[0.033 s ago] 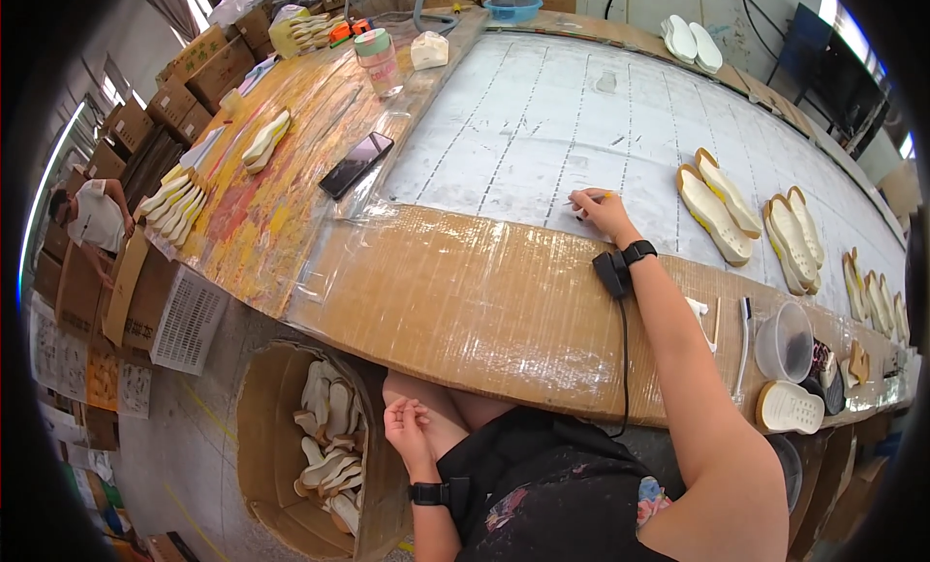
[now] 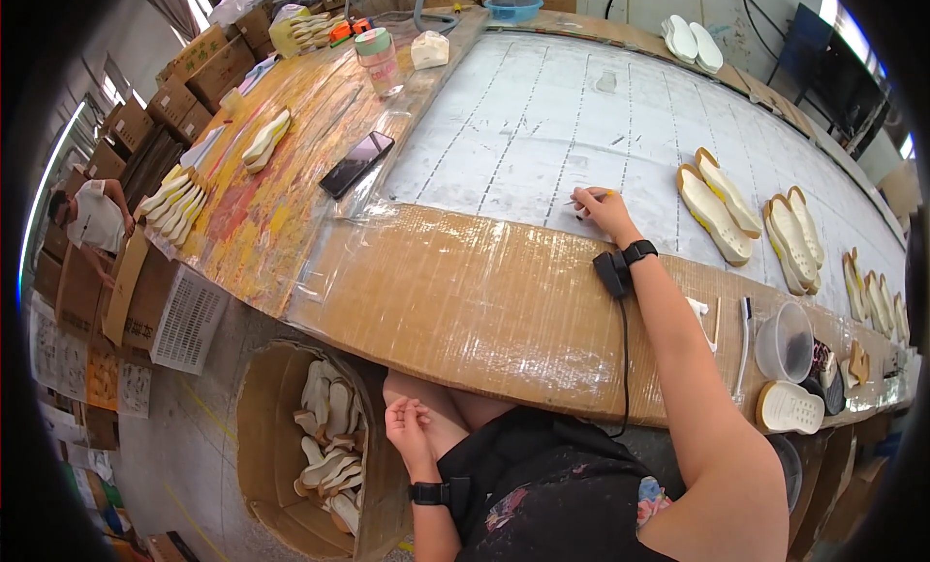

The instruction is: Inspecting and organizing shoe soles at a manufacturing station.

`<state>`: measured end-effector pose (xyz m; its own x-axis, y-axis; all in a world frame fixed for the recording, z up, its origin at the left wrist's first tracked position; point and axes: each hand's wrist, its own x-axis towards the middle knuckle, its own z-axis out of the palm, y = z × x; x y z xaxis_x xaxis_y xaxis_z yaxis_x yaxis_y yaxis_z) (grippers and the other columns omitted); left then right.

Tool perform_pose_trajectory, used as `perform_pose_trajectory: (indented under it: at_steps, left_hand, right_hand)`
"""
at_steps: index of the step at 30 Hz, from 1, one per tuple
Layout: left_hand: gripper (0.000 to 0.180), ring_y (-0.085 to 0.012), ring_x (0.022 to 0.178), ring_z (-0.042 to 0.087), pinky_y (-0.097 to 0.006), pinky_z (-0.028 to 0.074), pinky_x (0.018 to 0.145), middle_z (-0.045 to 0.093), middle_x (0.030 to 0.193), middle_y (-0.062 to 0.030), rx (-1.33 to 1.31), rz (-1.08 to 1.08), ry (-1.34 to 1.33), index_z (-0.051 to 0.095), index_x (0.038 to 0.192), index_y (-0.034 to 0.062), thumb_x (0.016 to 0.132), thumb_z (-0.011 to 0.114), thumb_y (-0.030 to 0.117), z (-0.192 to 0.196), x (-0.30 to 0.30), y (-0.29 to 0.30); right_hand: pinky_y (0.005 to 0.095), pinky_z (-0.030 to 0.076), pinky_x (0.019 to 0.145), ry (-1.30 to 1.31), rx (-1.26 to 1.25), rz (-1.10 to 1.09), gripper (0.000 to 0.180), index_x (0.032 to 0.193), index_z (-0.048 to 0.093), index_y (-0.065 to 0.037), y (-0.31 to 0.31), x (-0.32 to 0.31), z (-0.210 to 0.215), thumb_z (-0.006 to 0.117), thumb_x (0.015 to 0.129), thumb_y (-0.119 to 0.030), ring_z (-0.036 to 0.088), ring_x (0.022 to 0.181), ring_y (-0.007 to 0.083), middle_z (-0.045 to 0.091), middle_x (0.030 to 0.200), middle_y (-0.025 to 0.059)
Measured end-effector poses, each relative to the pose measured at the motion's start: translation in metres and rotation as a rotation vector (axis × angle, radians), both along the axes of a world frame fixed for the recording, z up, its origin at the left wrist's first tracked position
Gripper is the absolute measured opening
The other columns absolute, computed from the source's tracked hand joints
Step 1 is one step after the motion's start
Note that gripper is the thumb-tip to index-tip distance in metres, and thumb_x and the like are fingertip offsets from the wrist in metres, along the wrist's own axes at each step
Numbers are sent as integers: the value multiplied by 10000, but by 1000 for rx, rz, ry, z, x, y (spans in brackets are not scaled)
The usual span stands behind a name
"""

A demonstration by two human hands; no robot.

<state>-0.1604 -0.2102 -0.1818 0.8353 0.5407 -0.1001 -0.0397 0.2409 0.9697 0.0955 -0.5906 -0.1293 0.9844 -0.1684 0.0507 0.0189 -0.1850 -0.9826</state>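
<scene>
Right hand (image 2: 601,211) rests bunched at the white tabletop's (image 2: 523,126) near edge, perhaps pinching something too small to make out; left hand (image 2: 409,424) curls loosely near the carton (image 2: 259,441), grip unclear; closest sole pair (image 2: 712,216) lies farther right.

Counted two hands (image 2: 601,213), two wrist straps (image 2: 429,493), one phone (image 2: 356,165), one green-lidded jar (image 2: 378,66), one blue basin (image 2: 513,10), two far white soles (image 2: 706,48), four cream soles (image 2: 709,213) in the nearest two pairs at right.

The soles (image 2: 710,213) are cream and tan, apparently streaked yellow, the tabletop (image 2: 518,165) white with dark dashed lines.
</scene>
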Motion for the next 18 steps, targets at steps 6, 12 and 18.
perform_pose_trajectory:
  at_steps: [6, 12, 18]
  left_hand:
    - [100, -113, 635, 535, -174, 402, 503, 559, 790, -77, 3, 7, -3, 484, 917, 7, 820, 463, -4, 2, -2, -5]
    - [94, -111, 632, 531, -175, 397, 501, 556, 787, -72, -10, 16, 5, 482, 913, 9, 820, 469, 1, 5, -5, -11]
    - [81, -110, 630, 524, -173, 393, 502, 551, 787, -69, -4, 10, 14, 480, 902, 12, 822, 470, 3, 4, -9, -15]
  right_hand:
    - [221, 402, 520, 26, -2, -41, 282, 746, 633, -12, -12, 5, -9, 585, 767, -289, 486, 549, 84, 589, 635, 37]
    - [222, 402, 528, 12, -84, 19, 222, 754, 631, -23, -10, -8, 1, 628, 734, -244, 510, 569, 80, 597, 635, 25]
    - [210, 395, 516, 5, -172, 76, 213, 777, 633, -32, -12, -15, 8, 640, 722, -238, 517, 581, 69, 606, 660, 15]
